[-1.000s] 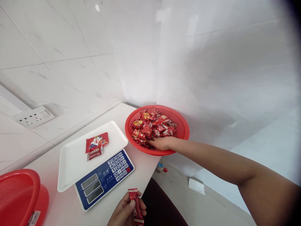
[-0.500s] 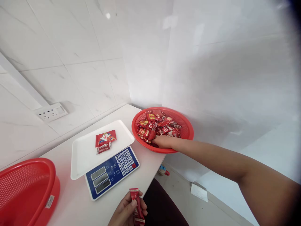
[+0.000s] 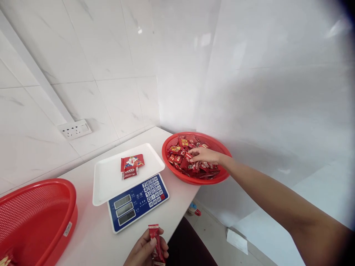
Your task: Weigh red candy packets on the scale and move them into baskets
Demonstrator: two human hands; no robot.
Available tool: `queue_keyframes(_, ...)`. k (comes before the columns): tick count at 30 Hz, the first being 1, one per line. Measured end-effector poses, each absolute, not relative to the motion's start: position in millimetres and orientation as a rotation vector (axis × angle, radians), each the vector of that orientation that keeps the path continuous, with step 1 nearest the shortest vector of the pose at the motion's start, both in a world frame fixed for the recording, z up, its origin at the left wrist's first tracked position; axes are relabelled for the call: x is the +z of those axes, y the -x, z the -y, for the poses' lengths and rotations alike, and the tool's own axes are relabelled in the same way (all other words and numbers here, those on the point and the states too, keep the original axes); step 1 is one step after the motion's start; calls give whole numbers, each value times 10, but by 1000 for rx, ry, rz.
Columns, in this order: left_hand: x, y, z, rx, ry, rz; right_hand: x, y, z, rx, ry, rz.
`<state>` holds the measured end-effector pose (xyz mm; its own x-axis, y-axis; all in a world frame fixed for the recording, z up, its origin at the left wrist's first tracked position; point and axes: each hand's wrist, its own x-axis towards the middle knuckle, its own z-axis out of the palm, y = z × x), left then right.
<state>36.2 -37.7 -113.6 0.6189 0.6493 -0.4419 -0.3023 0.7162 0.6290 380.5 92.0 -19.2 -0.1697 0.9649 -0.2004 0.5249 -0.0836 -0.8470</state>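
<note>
The right hand (image 3: 204, 155) lies over the heap of small red foil-wrapped sweet packets (image 3: 180, 159) in the round red plastic mesh basket (image 3: 223, 147). Its fingers (image 3: 193, 151) are curled and drawn close together, with their tips down on the packets at the heap's near-left side. Whether they already pinch one packet cannot be told, because the hand's back hides the tips.

The left hand (image 3: 146, 252) is low at the counter's edge. Its thumb is pressed against the curled fingers, pinching a long narrow red wrapped sweet stick (image 3: 156, 242) that stands upright above the knuckles.

Just beyond the left fingertips is the blue-faced electronic weighing scale (image 3: 138, 201). Its white rectangular plastic tray (image 3: 108, 184) carries a flat red printed sachet (image 3: 132, 162) with a smaller red packet (image 3: 129, 173) touching its near edge. A second red mesh basket (image 3: 36, 212) sits well off to the left of that hand.

In my judgement, the pick from the heap goes best with thumb and forefinger closing on the crimped end of one top packet. That way neighbouring packets do not come up with it. The lift should be straight up, clear of the rim, before the hand swings across. The packets are slick and light, so a firm pinch matters more than a wide grasp. The left hand should keep its stick upright and clear of the scale's keys.
</note>
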Motion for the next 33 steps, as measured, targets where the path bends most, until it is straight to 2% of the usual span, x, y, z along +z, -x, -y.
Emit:
queue_keyframes(4,-1105,-407,375,662,-554,-664,-18,-3640,-836,1261,1559,1629)
queue_keyframes(8,-863,-498,333,826,-457,-739,148,-3125,-691,1327,1316,1869)
queue_keyframes(10,-707,-538,266,900,-427,-779,170,-2778,-606,1269,1232,2078)
queue_keyframes(15,-533,-502,61,1070,-445,-764,31,-2045,-426,829,1140,2426)
queue_keyframes(22,-642,-231,35,1160,-331,-901,-87,-1839,-433,895,942,2468)
queue_keyframes(27,-681,-164,115,1122,-276,-930,-158,-1884,-768,917,1163,2228)
queue_keyframes(33,-684,-121,220,1043,-331,-936,-195,-1922,-1016,710,1456,2015)
